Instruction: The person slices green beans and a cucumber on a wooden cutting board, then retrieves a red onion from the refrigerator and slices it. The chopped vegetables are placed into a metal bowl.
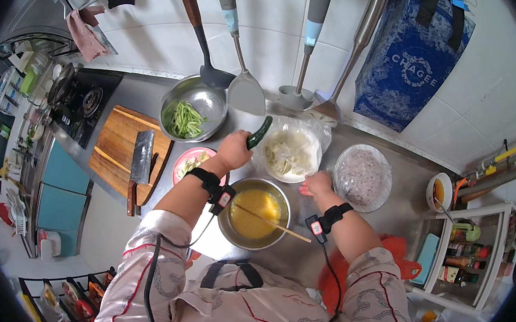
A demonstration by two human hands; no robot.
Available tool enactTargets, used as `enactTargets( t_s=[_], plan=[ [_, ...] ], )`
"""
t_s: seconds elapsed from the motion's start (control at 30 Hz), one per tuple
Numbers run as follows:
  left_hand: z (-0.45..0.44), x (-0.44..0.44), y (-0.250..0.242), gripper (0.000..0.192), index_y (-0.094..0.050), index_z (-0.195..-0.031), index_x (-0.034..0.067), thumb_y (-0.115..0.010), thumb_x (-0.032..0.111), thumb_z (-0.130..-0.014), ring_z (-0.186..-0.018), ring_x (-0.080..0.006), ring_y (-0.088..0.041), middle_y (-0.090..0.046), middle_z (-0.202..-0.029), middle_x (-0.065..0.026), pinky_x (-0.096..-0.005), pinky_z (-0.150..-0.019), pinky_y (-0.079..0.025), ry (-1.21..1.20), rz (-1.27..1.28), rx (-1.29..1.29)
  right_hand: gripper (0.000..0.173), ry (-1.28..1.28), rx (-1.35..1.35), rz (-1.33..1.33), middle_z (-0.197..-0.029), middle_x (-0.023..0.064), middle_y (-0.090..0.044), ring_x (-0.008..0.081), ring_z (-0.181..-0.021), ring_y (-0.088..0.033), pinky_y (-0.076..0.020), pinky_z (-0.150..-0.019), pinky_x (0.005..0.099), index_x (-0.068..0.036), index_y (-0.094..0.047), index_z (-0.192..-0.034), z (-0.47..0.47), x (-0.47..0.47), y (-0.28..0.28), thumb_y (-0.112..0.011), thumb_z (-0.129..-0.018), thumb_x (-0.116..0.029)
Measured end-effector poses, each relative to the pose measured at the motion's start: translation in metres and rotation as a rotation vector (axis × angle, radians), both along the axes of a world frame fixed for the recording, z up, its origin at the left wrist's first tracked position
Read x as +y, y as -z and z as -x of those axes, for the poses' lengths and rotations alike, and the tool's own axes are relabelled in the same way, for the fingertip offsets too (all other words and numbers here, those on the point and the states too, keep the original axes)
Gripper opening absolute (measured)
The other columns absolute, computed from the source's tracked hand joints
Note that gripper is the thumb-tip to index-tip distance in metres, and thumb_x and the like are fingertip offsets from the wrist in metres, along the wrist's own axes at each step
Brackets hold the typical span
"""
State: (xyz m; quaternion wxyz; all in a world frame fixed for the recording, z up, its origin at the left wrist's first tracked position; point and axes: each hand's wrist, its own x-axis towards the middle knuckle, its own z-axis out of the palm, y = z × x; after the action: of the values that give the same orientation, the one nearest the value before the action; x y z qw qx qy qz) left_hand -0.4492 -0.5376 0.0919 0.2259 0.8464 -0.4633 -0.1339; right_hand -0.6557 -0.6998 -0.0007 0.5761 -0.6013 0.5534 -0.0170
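Observation:
My left hand [235, 151] is closed around a dark green cucumber [259, 133], whose free end points up and away. My right hand [317, 184] has its fingers at the near right rim of a white plate [289, 178]; whether they grip it is hard to tell. Pale sliced food [288, 152] lies on that plate under clear plastic film [319, 136]. Between my forearms stands a metal bowl of beaten egg [253, 211], with chopsticks [275, 223] resting across it. Partly behind my left wrist is a pink-rimmed plate of chopped food [188, 163].
A cleaver [142, 157] lies on a wooden cutting board [114, 148] at left. Beyond stands a metal bowl [215, 99] with green strips [186, 120]. Film-covered food [362, 177] sits at right. Cooking utensils [248, 91] and a blue bag [406, 68] hang along the wall.

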Motion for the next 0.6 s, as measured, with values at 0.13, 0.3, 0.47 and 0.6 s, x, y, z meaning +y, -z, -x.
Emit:
enactTargets(
  t_s=[0.13, 0.3, 0.47, 0.6],
  plan=[
    [0.003, -0.001, 0.012, 0.03, -0.06, -0.094, 0.0, -0.057, 0.004, -0.065, -0.09, -0.0391, -0.056, -0.059, -0.092, -0.0204, -0.0424, -0.081, -0.046, 0.014, 0.109, 0.021, 0.025, 0.181, -0.168, -0.42, -0.094, 0.0207, -0.061, 0.0306, -0.074, -0.065, -0.0571, -0.06, 0.0418, 0.006, -0.05, -0.108, -0.008, 0.0, 0.015, -0.055, -0.087, -0.008],
    [0.006, 0.0, 0.009, 0.029, -0.061, -0.093, 0.0, -0.055, 0.001, -0.064, -0.09, -0.0387, -0.056, -0.058, -0.091, -0.0204, -0.0427, -0.081, -0.045, -0.002, 0.074, 0.03, 0.024, 0.24, -0.176, -0.352, -0.092, 0.02, -0.062, 0.0309, -0.072, -0.066, -0.0568, -0.058, 0.0398, 0.001, -0.049, -0.111, -0.031, 0.003, 0.026, -0.048, -0.092, -0.014],
    [-0.006, 0.01, 0.005, 0.023, -0.061, -0.088, 0.003, -0.051, 0.0, -0.067, -0.089, -0.0381, -0.056, -0.058, -0.089, -0.0202, -0.0439, -0.078, -0.046, -0.055, -0.027, -0.065, 0.026, 0.409, -0.261, -0.325, -0.091, 0.0199, -0.062, 0.032, -0.072, -0.065, -0.0569, -0.059, 0.0417, 0.0, -0.046, -0.111, -0.032, -0.006, 0.007, -0.041, -0.094, -0.02],
    [-0.008, 0.013, 0.013, 0.025, -0.062, -0.089, 0.003, -0.051, -0.001, -0.067, -0.087, -0.0377, -0.057, -0.058, -0.089, -0.0194, -0.0436, -0.079, -0.046, -0.02, -0.016, -0.051, 0.025, 0.485, -0.237, -0.544, -0.093, 0.022, -0.06, 0.0342, -0.078, -0.064, -0.0569, -0.066, 0.0438, 0.001, -0.045, -0.109, -0.022, 0.013, -0.01, -0.041, -0.093, -0.018]
  ],
)
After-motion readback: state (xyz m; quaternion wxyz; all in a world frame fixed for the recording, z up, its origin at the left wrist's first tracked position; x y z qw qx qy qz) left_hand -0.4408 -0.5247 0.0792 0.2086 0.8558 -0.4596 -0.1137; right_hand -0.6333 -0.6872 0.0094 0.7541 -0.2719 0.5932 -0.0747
